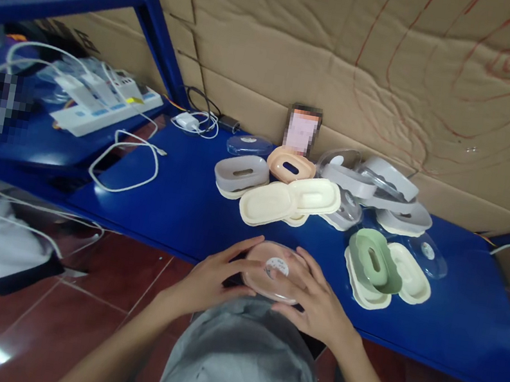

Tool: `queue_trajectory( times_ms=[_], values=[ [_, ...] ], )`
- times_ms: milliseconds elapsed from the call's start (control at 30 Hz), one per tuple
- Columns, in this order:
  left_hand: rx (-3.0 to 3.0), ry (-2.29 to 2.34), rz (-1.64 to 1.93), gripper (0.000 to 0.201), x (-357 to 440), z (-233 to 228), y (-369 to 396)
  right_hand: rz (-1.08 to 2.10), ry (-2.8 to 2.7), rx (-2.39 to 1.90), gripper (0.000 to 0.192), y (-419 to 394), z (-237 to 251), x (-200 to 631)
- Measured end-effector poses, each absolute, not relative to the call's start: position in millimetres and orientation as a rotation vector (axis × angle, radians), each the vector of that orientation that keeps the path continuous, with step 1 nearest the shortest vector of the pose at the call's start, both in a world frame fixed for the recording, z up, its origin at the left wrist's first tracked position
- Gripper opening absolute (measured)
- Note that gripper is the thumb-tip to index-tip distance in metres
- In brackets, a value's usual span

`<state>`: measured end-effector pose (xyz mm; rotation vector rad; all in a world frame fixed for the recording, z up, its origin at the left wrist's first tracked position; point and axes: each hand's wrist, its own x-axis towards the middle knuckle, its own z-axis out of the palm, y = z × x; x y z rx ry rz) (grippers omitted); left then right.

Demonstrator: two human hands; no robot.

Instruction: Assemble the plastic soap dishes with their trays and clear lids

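The left hand (214,275) and right hand (315,299) are both gripping a clear-lidded pink soap box (272,277) at the blue surface's (193,207) near edge.

Hidden and blurred parts

Fingers (242,266) of both hands cover the sides of the clear lidded box (272,276); its round label's print is too small to read, and two patches are pixelated.

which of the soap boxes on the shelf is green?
The green box, right of the hands, lying on a cream tray. The others in the pile are cream, grey, peach or clear.
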<state>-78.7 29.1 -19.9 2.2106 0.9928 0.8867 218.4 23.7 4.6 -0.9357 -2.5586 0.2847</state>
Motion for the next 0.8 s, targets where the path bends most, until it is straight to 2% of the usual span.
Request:
queue_trajectory(
  times_ms=[200,300,433,533,667,800],
  values=[
    [2.201,0.952,0.948,0.042,-80,-25,31,0.129,-2.577,-0.857,0.072,23,-2,216],
    [2.234,0.951,0.954,0.041,-79,-25,30,0.161,-2.578,-0.834,0.073,27,-2,213],
    [2.291,1.063,0.946,0.038,-90,-21,22,0.225,-2.523,-0.896,0.086,27,1,216],
    [2.277,1.308,0.951,0.035,-117,-18,13,0.125,-2.387,-1.091,0.073,19,1,232],
    [2.224,1.666,1.035,0.035,-168,-16,5,-0.24,-2.013,-1.499,0.061,10,-5,268],
    [2.119,1.838,1.16,0.048,-200,-18,16,-0.397,-1.794,-1.719,0.037,9,-8,299]
  ],
)
